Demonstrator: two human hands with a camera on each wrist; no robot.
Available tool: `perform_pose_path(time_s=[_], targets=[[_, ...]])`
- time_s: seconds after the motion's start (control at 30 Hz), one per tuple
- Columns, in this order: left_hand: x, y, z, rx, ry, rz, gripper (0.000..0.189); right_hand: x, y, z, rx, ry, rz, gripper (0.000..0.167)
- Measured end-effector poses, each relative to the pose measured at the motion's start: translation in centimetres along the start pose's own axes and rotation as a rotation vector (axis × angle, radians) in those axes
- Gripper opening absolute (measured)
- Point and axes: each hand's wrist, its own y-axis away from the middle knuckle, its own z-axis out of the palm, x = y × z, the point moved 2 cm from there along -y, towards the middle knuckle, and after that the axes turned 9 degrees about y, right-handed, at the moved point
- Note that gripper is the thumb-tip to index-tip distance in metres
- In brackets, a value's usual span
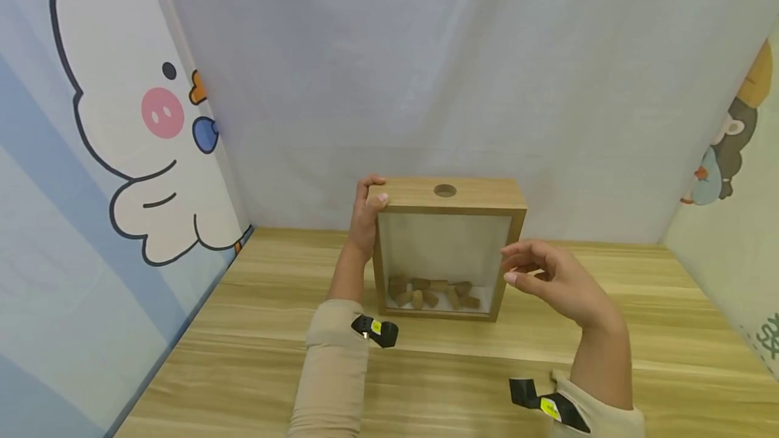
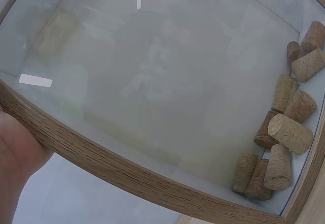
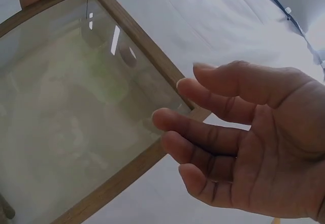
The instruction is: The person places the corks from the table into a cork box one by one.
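A wooden shadow box (image 1: 455,195) with a clear front panel stands upright on the table, a round hole in its top. Several corks (image 2: 290,132) lie along the bottom inside it. My left hand (image 1: 365,222) grips the box's upper left corner, its thumb on the top. Just off the right side of the frame (image 3: 127,176) hovers my right hand (image 1: 562,279), fingers loosely bent and nothing held in them. In the right wrist view, that hand's palm and fingertips (image 3: 163,118) show beside the box's corner.
The wood-grain table (image 1: 274,357) spreads around the box. A pale curtain (image 1: 426,73) hangs close behind it. On the left is a panel with a cartoon bird (image 1: 122,107), and another printed panel (image 1: 730,222) stands on the right.
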Motion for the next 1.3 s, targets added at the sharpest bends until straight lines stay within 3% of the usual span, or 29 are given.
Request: perform_pose_path(time_s=[0.27,0.5,0.67,0.93,1.07,1.3], targets=[[0.2,0.1,0.1,0.001,0.044,-0.024,0.036,1.9,2.6,0.7,-0.082,-0.036,0.039,0.035],[-0.1,0.0,0.2,-0.011,0.009,-0.006,0.04,4.8,5.8,0.8,-0.2,-0.114,0.09,0.037],[-0.3,-0.1,0.1,-0.009,0.029,0.0,0.039,6.9,7.8,0.5,-0.25,-0.139,0.169,0.038],[-0.2,-0.1,0.1,0.004,0.064,-0.011,0.036,10.7,10.1,0.4,-0.311,-0.202,0.28,0.043],[-0.1,-0.1,0.1,-0.002,0.036,-0.004,0.039,12.3,11.1,0.7,-0.334,-0.225,0.352,0.047],[0.0,0.0,0.1,-0.014,0.014,-0.001,0.044,14.1,12.0,1.0,-0.337,-0.19,0.435,0.049]])
